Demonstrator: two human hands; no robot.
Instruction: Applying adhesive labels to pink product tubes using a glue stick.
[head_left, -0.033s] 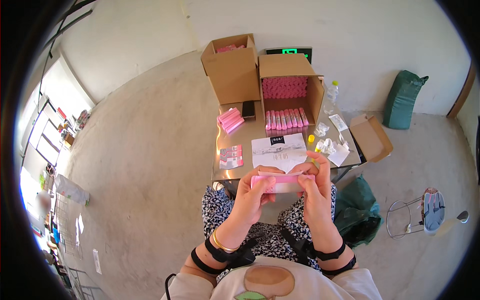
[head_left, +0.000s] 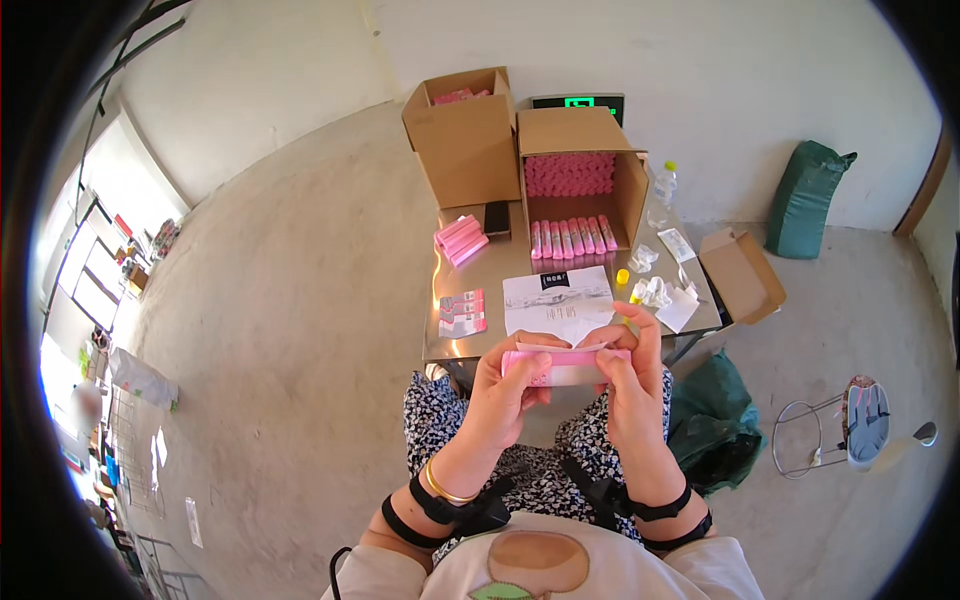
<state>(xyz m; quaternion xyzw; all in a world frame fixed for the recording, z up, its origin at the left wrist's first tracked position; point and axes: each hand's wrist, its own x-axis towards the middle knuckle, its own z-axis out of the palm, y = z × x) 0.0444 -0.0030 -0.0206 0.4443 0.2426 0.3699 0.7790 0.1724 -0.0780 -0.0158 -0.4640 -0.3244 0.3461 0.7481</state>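
A pink roll with a pale label or wrapper band (head_left: 565,375) lies level between my two hands, above the near edge of the table. My left hand (head_left: 503,388) grips its left end, thumb on the near side. At the other end my right hand (head_left: 632,378) pinches the roll with thumb and fingers, its index finger lifted. A whitish edge shows along the roll's top; the fingers behind it are partly hidden. Just beyond lies a white printed sheet (head_left: 535,312). Left of that are small pink-and-grey printed cards (head_left: 462,314), with several plain pink rolls (head_left: 461,240) farther back.
An open carton (head_left: 635,205) holds pink rolls, several lined up at its mouth. A second carton (head_left: 460,145) stands left of it. A dark phone (head_left: 497,220), crumpled tissue (head_left: 653,292), yellow cap (head_left: 622,276) and bottle (head_left: 662,195) share the metal table (head_left: 508,255). A stool (head_left: 865,425) stands right.
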